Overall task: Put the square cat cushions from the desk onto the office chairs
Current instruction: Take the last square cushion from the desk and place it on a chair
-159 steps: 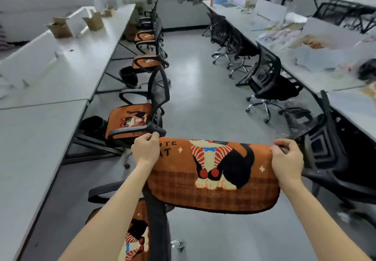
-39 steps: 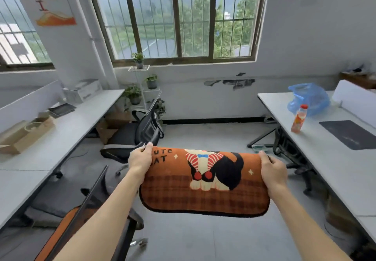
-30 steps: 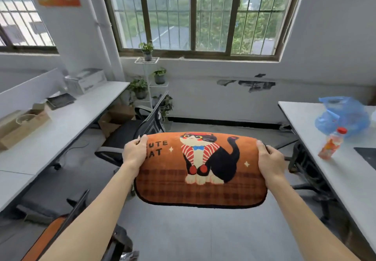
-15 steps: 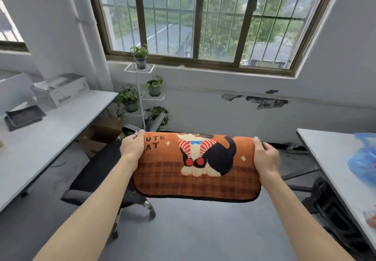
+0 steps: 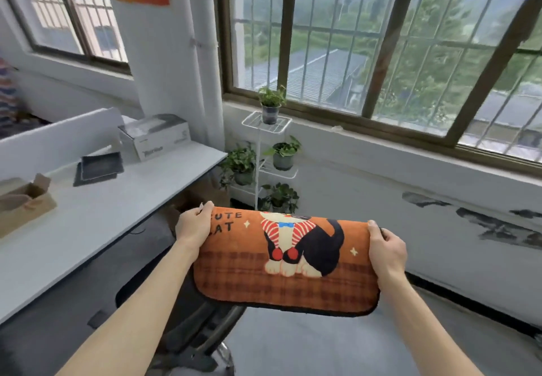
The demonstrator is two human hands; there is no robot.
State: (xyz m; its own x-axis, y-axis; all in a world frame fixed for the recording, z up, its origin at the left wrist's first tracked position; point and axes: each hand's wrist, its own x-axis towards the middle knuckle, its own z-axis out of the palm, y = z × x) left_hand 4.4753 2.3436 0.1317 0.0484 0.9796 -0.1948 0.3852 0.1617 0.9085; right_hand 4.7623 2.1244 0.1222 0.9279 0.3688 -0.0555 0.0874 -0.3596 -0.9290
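A: What does the head view show of the cushion [image 5: 287,261]?

B: It is in the air in front of the person, held flat and tipped slightly toward the camera, with the picture side up. It is orange with a plaid lower band, a black cat in a red-striped top, and the words "CUTE CAT" at its left end.

A: And the hands?

B: The left hand [image 5: 193,227] grips the left edge, fingers curled over the top. The right hand [image 5: 387,251] grips the right edge the same way, thumb on the upper face. Both arms reach forward.

A: Is a chair [image 5: 193,325] near?

B: A black one sits below the cushion's left half, partly hidden by the left arm and the cushion. The cushion is above it, not touching it.

A: What is to the left?

B: A white desk [image 5: 88,223] runs along that side. On it are a white box [image 5: 155,136] at the far end, a dark tray [image 5: 98,167] nearer, and a cardboard box [image 5: 23,205] nearer still.

A: Ahead?

B: A white plant stand [image 5: 265,152] with small potted plants stands by the wall, beyond the cushion's far edge. Above it is a barred window [image 5: 381,52] with trees and roofs outside.
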